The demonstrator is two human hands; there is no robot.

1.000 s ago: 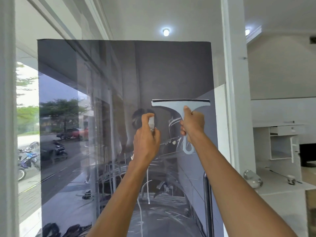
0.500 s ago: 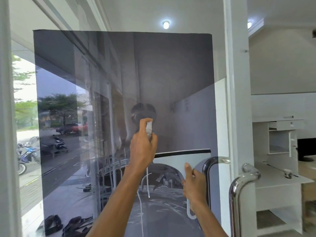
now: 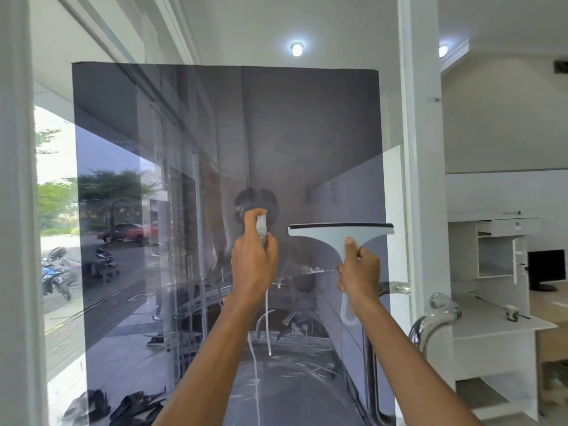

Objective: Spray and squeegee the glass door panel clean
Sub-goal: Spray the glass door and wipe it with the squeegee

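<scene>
Tinted dark glass fills the door panel (image 3: 190, 210), and white streaks of cleaner run down its lower middle, below both hands. The left hand (image 3: 253, 265) is clenched around a small clear spray bottle (image 3: 262, 226), forefinger over the nozzle, aimed at the middle of the pane. The right hand (image 3: 359, 273) grips the handle of a pale grey T-shaped squeegee with a black rubber blade (image 3: 339, 230); the blade is level and sits toward the right edge of the panel, above a thin horizontal line of white residue.

Several things could spoil the job from here. The runs of liquid are already long and thin, so they may dry into marks before the blade reaches them, which would call for a fresh spray. If the blade tilts, or pressure falls on one end only, it would likely leave a ridge like the line visible under the right hand. Spraying while the squeegee is raised could wet the stretch of glass the blade covers. The curved chrome door handles (image 3: 430, 315) stand near the right edge, low down; a downward stroke along that side could knock the squeegee against them and lift the rubber off the glass. Whether the blade touches the pane at this moment cannot be told.
</scene>
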